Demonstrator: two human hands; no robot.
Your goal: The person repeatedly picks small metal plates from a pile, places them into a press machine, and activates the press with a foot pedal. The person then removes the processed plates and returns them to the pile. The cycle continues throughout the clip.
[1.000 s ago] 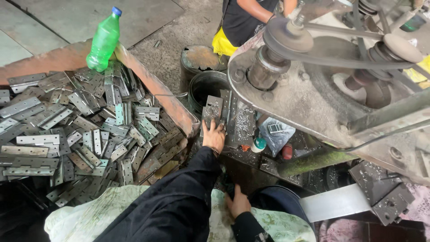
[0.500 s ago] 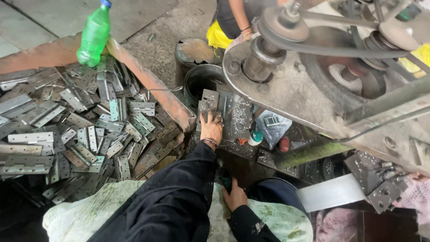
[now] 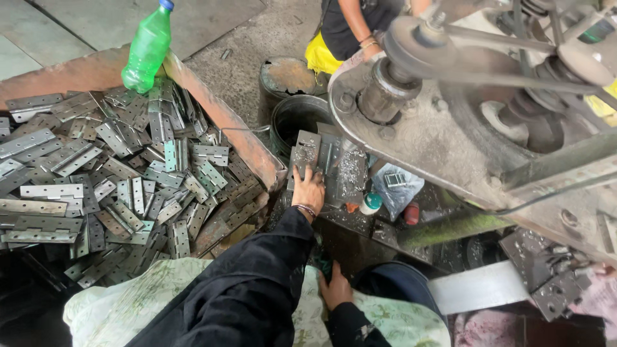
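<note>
A flat grey metal plate (image 3: 306, 154) is held down by the left hand (image 3: 309, 191), fingers laid over its lower edge, on a cluttered, grimy work ledge (image 3: 350, 222) beneath a belt-driven machine (image 3: 450, 115). The right hand (image 3: 335, 289) is rested low against dark cloth; whether it is closed cannot be told. A rusty tray (image 3: 218, 115) heaped with steel hinges (image 3: 116, 180) is located to the left, with a green plastic bottle (image 3: 148, 48) propped at its far rim. Two dark buckets (image 3: 292, 96) are set on the concrete floor (image 3: 96, 26) beyond the plate. Another person (image 3: 350, 29) is seen at the top.
</note>
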